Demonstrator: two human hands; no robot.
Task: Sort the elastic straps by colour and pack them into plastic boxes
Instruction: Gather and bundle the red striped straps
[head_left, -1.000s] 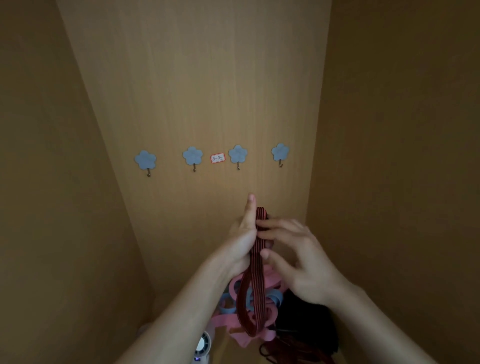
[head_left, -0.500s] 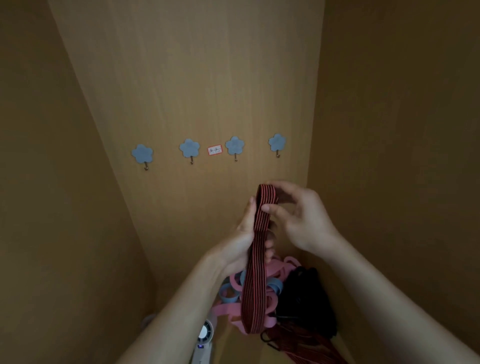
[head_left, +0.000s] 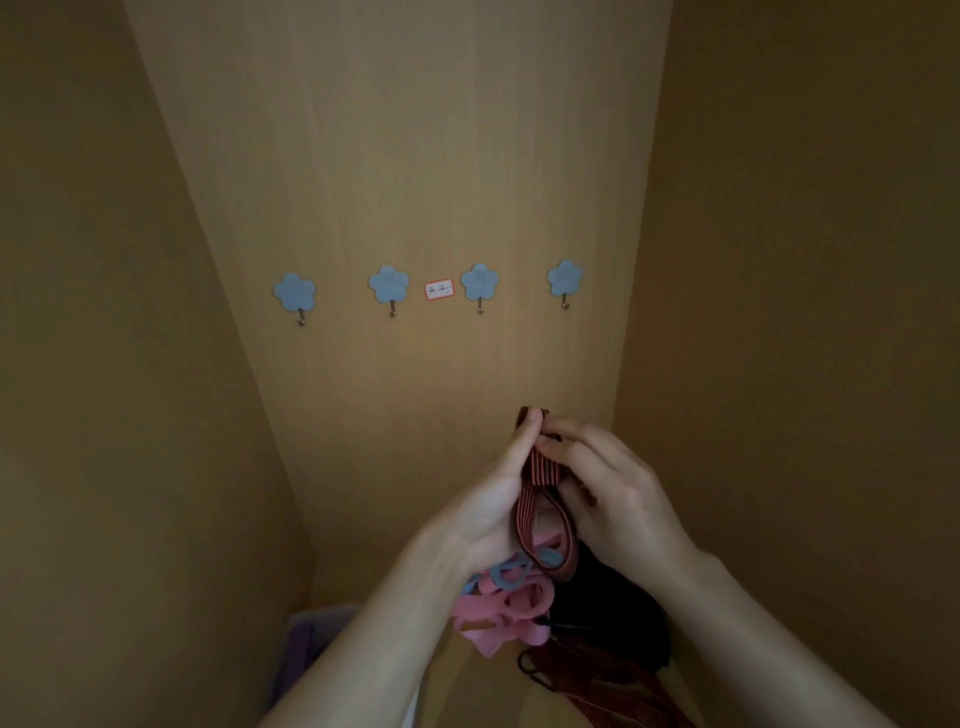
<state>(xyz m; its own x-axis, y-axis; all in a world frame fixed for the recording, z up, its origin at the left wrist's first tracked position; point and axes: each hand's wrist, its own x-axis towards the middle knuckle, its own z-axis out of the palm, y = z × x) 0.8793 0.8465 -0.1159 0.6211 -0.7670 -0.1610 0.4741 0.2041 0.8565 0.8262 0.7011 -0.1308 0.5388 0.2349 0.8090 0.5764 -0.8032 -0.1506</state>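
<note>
A red strap with thin black stripes is folded into a short loop between both hands, in front of the wooden back panel. My left hand holds it from the left, thumb tip pressed to its top fold. My right hand pinches the top fold from the right with curled fingers. Below the hands lies a heap of pink straps, blue straps, black straps and more red striped straps.
Wooden cupboard walls close in on the left, back and right. Several blue flower hooks and a small red-edged label hang on the back panel. A pale plastic box sits at the lower left, partly hidden by my left forearm.
The strap hung as a long loop; it is now folded shorter. Both hands have come together at its top fold, and the view has tilted slightly.
</note>
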